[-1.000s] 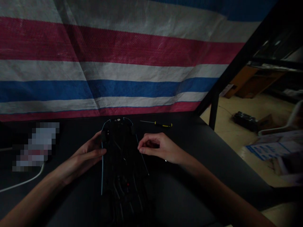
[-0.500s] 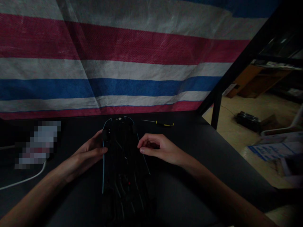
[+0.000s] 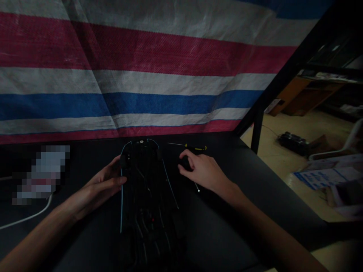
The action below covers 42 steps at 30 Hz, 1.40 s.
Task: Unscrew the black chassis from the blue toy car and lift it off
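Note:
A dark flat chassis (image 3: pixel 147 196) with thin pale blue edge strips lies lengthwise on the black table (image 3: pixel 244 189) in front of me. My left hand (image 3: pixel 104 181) rests against its left edge near the far end, fingers curled on the frame. My right hand (image 3: pixel 200 170) is to the right of the chassis, fingers bent down over a small dark object on the table that I cannot make out. A thin metal tip shows under its palm. A yellow-handled screwdriver (image 3: pixel 194 146) lies just beyond that hand.
A striped red, white and blue tarp (image 3: pixel 141 75) hangs behind the table. A blurred item (image 3: pixel 42 173) and a white cable (image 3: pixel 31 216) lie at the left. The table's right edge drops to a floor with boxes and papers (image 3: pixel 320 177).
My right hand has left the chassis's right edge and moved right and away, onto a small dark object near the screwdriver. The left hand has stayed in place.

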{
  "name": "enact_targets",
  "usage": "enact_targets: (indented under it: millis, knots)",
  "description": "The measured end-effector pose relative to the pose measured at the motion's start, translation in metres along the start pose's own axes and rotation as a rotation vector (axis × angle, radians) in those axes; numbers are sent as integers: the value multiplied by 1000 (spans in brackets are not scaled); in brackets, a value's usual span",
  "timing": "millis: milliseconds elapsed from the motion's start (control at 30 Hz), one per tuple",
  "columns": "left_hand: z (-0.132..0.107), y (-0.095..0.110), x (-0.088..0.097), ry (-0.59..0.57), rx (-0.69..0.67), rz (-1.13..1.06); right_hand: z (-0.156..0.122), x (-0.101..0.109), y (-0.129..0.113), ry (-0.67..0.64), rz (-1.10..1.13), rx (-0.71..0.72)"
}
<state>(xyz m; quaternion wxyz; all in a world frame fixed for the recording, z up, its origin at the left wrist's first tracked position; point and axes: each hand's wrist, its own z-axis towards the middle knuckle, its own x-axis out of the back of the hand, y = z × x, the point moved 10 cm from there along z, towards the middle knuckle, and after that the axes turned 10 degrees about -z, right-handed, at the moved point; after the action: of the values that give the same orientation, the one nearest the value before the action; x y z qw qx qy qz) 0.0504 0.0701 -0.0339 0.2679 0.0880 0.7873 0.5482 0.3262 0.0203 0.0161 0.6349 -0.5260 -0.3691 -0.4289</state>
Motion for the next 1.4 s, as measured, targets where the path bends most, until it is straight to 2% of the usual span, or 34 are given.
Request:
enact_targets:
  millis: [133, 200, 267, 400, 500, 600, 833, 967, 1100, 1300, 1400]
  knots:
    - [0, 1, -1, -14, -7, -4, -1, -6, -10, -43, 34, 79]
    - [-1, 1, -2, -19, 3, -20, -2, 0, -20, -32, 111, 117]
    - [-3, 1, -3, -21, 10, -31, -6, 16, -30, 55, 273, 143]
    - [-3, 2, -7, -37, 13, -43, -22, 49, -37, 338, 552, 136]
    - [-2, 2, -7, -31, 14, -40, -35, 58, -44, 486, 640, 208]
    - [-2, 1, -8, -37, 15, -25, -40, 58, -49, 544, 689, 285]
    - [-1, 3, -5, -42, -9, 24, -42, 57, -49, 566, 696, 306]
    - [-1, 5, -8, -43, -18, 32, -45, 56, -52, 563, 629, 352]
    - [-2, 7, -12, -50, -28, 28, -49, 59, -55, 616, 532, 403]
    - [-2, 4, -12, -67, 4, -17, -44, 65, -70, 620, 445, 465]
    - [-3, 3, -10, -48, 13, -5, -39, 75, -83, 636, 374, 496]
